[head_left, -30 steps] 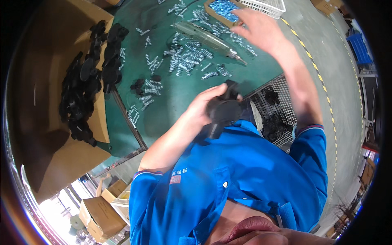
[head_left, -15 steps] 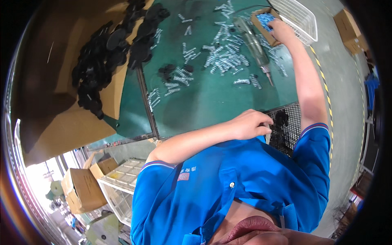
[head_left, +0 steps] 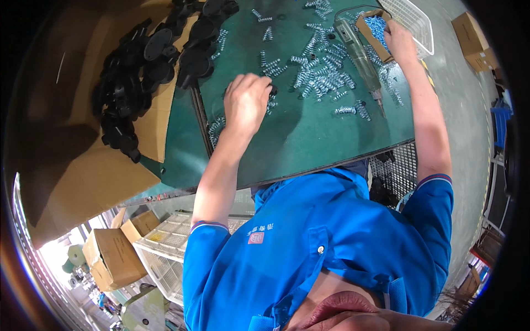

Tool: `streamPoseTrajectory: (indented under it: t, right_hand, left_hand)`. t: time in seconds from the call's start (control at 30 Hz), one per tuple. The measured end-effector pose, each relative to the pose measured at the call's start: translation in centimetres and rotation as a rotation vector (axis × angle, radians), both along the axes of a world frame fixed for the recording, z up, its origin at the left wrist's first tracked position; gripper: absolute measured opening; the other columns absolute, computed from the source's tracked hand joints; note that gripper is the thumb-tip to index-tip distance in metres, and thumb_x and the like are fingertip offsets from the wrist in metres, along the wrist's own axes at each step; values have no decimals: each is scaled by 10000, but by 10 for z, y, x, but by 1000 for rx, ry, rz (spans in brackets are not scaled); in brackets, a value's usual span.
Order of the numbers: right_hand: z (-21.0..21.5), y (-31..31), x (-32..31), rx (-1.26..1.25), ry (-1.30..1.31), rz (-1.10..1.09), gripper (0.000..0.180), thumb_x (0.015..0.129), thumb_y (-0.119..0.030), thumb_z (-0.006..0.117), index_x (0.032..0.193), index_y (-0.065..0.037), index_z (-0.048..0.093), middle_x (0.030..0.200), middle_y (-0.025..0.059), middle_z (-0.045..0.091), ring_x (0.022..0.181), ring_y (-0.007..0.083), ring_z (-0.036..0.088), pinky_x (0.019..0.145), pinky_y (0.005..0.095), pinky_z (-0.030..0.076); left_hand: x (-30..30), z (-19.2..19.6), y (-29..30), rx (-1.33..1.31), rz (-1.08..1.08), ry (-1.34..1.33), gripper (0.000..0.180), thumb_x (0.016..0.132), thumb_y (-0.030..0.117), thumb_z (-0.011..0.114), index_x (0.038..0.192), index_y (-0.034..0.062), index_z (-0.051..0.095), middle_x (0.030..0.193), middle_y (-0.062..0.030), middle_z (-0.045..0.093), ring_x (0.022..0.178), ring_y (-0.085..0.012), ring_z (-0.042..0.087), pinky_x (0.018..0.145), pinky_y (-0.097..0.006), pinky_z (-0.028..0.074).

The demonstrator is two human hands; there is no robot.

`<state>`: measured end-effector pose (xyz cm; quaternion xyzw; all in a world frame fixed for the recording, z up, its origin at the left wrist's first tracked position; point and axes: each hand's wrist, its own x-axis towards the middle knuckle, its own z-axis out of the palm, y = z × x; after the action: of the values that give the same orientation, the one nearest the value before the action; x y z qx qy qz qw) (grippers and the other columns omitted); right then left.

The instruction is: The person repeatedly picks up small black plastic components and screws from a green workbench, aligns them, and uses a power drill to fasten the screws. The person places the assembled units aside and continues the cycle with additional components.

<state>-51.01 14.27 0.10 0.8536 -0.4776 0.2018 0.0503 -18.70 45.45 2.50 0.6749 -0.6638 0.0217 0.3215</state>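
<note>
On green mat (head_left: 309, 138) — left hand (head_left: 245, 102) (knuckles up) grips black part (head_left: 273, 90).

Small black part (head_left: 272, 90) on green mat, small cardboard box (head_left: 371, 28) of blue screws

Left hand (head_left: 247, 102) hides the small black part (head_left: 273, 90).

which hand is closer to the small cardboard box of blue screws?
Right. The right hand rests at the box, on its right edge. The left hand is far off, down on the green mat by loose springs.
</note>
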Motion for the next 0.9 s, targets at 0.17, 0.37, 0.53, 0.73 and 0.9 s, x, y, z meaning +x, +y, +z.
streamPoseTrajectory:
  t: [0.17,0.37,0.53,0.73,0.9]
  right_hand:
    - [3,16,6,-50,51,-90,134,915,-210,573,970,-92,606,842,185,695,816,416,669,739,518,532]
    - [25,57,-19,99,-412,-52,138,904,-156,647,999,-57,638,912,123,706,800,255,683,758,360,540]
    - [-1,145,-78,562,-873,13,218,925,-36,620,1133,-15,684,927,39,683,784,107,629,732,261,515]
    - [-12,231,-94,760,-983,-201,230,872,-18,680,1097,25,704,937,50,677,833,111,644,748,253,515]
    - [-17,250,-82,294,-724,-39,184,818,-5,730,999,-32,735,949,105,683,798,225,680,680,292,533]
  left_hand:
    - [-6,-18,-53,149,-30,-254,155,723,126,784,860,76,730,868,-56,631,887,-271,596,768,-410,476]
    - [-2,-29,-72,133,-41,-396,127,706,161,786,788,92,717,876,-46,613,918,-263,586,771,-418,461]
    - [2,-16,-71,-93,-32,-134,148,795,79,719,942,61,706,950,-87,695,908,-306,638,812,-407,512]
    - [3,-16,-80,202,94,-220,128,834,114,707,937,54,661,865,-115,681,861,-318,640,754,-428,507]
    - [-90,7,-113,5,-499,-166,340,744,51,737,1078,69,676,931,-113,650,905,-319,605,792,-413,492]
